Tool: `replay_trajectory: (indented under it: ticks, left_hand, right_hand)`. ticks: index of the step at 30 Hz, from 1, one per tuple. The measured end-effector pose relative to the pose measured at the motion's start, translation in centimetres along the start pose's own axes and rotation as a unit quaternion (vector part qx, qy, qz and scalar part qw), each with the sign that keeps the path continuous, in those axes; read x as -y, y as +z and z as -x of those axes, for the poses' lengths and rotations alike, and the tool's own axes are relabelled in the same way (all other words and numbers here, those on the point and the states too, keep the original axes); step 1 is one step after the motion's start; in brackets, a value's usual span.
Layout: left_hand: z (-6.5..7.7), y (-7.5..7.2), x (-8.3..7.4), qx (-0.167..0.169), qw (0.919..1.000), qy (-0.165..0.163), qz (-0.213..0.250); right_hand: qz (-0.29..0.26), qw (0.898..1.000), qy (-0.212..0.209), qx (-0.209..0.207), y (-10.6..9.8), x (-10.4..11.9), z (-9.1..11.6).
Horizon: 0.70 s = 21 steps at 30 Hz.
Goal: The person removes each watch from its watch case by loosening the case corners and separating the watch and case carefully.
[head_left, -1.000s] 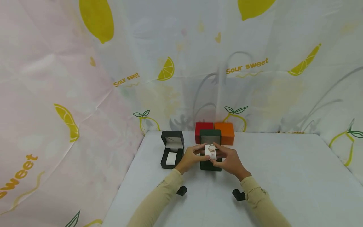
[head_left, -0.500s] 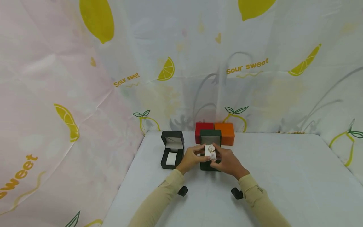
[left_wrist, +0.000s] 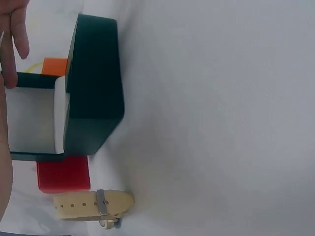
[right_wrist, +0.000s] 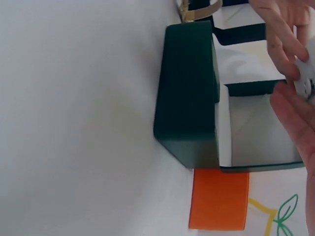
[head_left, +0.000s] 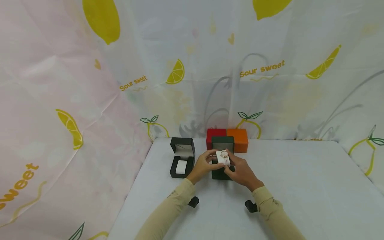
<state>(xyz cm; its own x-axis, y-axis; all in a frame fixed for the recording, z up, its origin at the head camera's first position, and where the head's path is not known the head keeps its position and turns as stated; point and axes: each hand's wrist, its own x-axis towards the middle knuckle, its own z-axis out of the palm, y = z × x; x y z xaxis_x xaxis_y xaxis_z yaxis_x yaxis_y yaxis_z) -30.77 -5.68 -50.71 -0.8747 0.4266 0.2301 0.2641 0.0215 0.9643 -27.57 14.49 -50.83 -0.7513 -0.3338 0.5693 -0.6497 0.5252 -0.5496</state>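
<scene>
A wristwatch (head_left: pixel 224 154) with a round gold-rimmed dial and pale strap lies around a white watch cushion (head_left: pixel 220 160). Between them, my two hands hold the pair above the green watch box (head_left: pixel 223 175), whose lid stands raised behind it. My left hand (head_left: pixel 204 166) pinches the cushion's left side, thumb at its lower edge. From the right, my right hand (head_left: pixel 243 171) pinches the watch with thumb and fingers near the strap. Only an edge of the white cushion (right_wrist: pixel 302 78) shows in the right wrist view. Inside the green box, the bottom is hidden.
A black watch box (head_left: pixel 181 157) stands lid-up at the left, a white cushion inside. Red (head_left: pixel 211 138) and orange (head_left: pixel 241 141) boxes sit behind the green one. Another watch with a beige strap (left_wrist: pixel 81 205) lies on the white tablecloth, seen in the left wrist view.
The watch and cushion have tilted slightly and turned a little between my hands. My right hand has shifted slightly left. The boxes have stayed where they were.
</scene>
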Motion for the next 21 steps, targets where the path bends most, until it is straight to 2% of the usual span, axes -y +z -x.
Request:
replay_trajectory:
  ticks: [5,8,12,15,17,18,21]
  left_hand:
    - [-0.3,0.2,-0.2,-0.016,0.9986,0.017,-0.048]
    - [-0.5,0.2,-0.2,-0.026,0.9957,0.030,-0.083]
    - [-0.5,0.2,-0.2,-0.030,0.9928,0.041,-0.109]
    - [-0.4,0.0,-0.1,-0.025,0.9931,0.039,-0.108]
    - [-0.2,-0.3,-0.1,-0.017,0.9943,0.035,-0.100]
    - [-0.1,-0.4,-0.6,-0.008,0.9950,0.031,-0.094]
    - [-0.1,-0.7,-0.6,0.002,0.9968,0.026,-0.075]
  right_hand:
    - [0.075,0.997,0.021,-0.008,0.6,0.5,0.1]
    - [0.084,0.996,0.032,0.000,1.0,0.8,-0.1]
    - [0.077,0.996,0.033,0.006,1.2,1.3,-0.3]
    - [0.048,0.998,0.034,0.013,1.0,1.2,-0.2]
    - [-0.001,0.999,0.034,0.022,0.8,1.0,-0.1]
    - [-0.029,0.999,0.032,0.026,0.6,0.8,-0.1]
    - [-0.090,0.995,0.032,0.027,0.3,0.4,0.0]
